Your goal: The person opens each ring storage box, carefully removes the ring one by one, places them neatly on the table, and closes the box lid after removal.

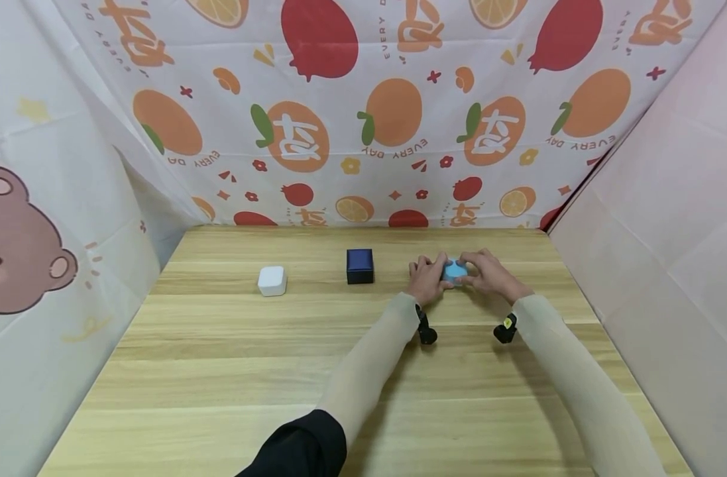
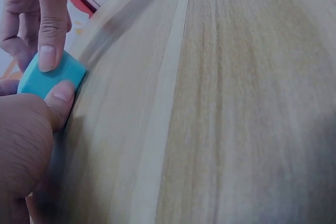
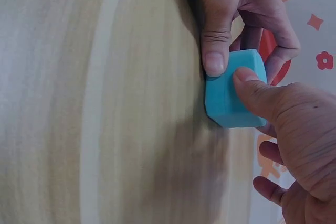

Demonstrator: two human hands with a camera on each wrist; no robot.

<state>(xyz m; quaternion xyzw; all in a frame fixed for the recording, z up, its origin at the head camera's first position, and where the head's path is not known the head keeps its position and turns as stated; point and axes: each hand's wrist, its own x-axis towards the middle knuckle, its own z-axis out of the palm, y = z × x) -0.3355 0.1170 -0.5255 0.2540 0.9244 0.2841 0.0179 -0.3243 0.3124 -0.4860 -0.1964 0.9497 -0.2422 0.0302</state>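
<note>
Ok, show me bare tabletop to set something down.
Bare: the table left of the left sleeve, in front of the white box; also between it and the navy box. Crowded: around the blue block, gripped by left hand and right hand.

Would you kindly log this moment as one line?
left hand: holds blue box | right hand: same box | white box, navy box: on table

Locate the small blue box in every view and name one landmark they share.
Head: the blue box is right of centre, between the left hand and the right hand.
Left wrist: near the left edge, just above mid-height.
Right wrist: right of centre, about mid-height.
Shared landmark: the wooden tabletop.
</note>
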